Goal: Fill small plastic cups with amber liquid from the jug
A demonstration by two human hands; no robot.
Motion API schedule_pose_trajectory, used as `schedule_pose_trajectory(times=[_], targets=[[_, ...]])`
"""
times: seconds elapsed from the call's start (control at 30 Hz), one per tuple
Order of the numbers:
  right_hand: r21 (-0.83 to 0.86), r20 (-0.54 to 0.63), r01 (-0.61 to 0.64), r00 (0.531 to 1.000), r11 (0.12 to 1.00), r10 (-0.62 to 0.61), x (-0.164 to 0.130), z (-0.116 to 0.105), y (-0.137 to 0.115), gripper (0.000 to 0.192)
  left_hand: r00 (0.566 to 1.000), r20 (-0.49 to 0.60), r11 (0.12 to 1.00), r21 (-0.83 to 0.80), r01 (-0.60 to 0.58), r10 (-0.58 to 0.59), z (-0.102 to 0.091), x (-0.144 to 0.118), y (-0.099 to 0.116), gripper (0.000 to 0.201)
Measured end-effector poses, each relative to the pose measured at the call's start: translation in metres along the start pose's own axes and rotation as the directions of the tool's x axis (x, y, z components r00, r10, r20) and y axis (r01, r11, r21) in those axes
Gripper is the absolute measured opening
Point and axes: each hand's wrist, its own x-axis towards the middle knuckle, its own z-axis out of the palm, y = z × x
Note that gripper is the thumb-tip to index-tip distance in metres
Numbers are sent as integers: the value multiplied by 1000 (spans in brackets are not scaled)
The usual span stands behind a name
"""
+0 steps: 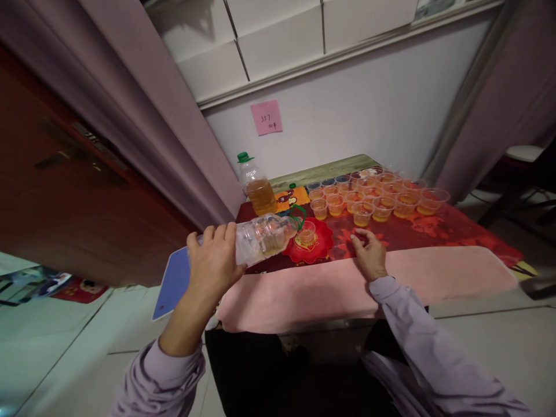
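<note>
My left hand [216, 259] grip closed on tipped bottle [264, 236] over cup [307, 233] near surface's front edge, right hand [369, 253] flat, holding nothing, clear cloth beyond

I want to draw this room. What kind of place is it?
Probably a room in a home: a small table with a red cloth, tiled floor, and a wooden door. The left hand tips a bottle over a cup.

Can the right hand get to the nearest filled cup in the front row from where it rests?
Probably yes: the right hand lies flat on the red cloth, and nothing stands between it and that cup.
</note>
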Motion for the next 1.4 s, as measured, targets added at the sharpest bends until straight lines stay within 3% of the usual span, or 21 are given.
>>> schedule_pose_trajectory(times=[0.1, 0.2, 0.27, 0.33, 0.47, 0.53, 0.63, 0.7, 0.83, 0.97, 1.07, 1.23, 1.4], targets=[[1, -3, 10, 1000, 1000, -10, 0, 0, 0, 70, 997, -33, 988, -144, 59, -65, 22, -4, -9, 85], [-7, 1, -5, 1000, 1000, 5, 0, -1, 0, 70, 980, -45, 910, -381, 162, -193, 58, -12, -19, 92], [-4, 7, -8, 1000, 1000, 8, 0, -1, -1, 71, 944, -32, 787, -562, 255, -329, 85, -18, -22, 98], [-6, 5, 0, 1000, 1000, 0, 0, -1, -1, 70, 904, 7, 603, -743, 290, -427, 110, -26, -20, 100], [-46, -3, 7, 1000, 999, -8, -1, -2, 0, 69, 812, 53, 244, -941, 236, -581, 149, -45, -3, 99], [-60, -3, 9, 1000, 998, -9, -1, -3, 1, 68, 790, 58, 136, -975, 176, -611, 165, -56, 8, 90], [-57, -4, 1, 1000, 998, -2, 0, -4, 3, 68, 738, 61, 44, -992, 121, -672, 188, -72, 22, 87], [-49, 6, -11, 1000, 999, 12, 1, -5, 4, 68, 716, 42, 25, -996, 82, -697, 201, -81, 27, 92], [-52, 17, 18, 1000, 998, -17, 1, -6, 3, 66, 745, 36, 62, -993, 104, -666, 215, -90, 29, 99], [-36, 17, 59, 998, 998, -59, -5, -7, -10, 69, 774, 40, 43, -995, 86, -632, 215, -92, 27, 110], [-9, 92, 92, 992, 996, -91, -11, -2, -29, 72, 787, 47, 25, -997, 79, -616, 212, -92, 26, 114], [-24, 259, 228, 942, 973, -215, -10, 28, -62, 77, 782, 53, 51, -993, 108, -622, 208, -90, 26, 103], [-270, 404, 321, 893, 908, -196, -5, 66, -81, 83, 784, 78, 78, -984, 160, -616, 207, -88, 24, 103]])
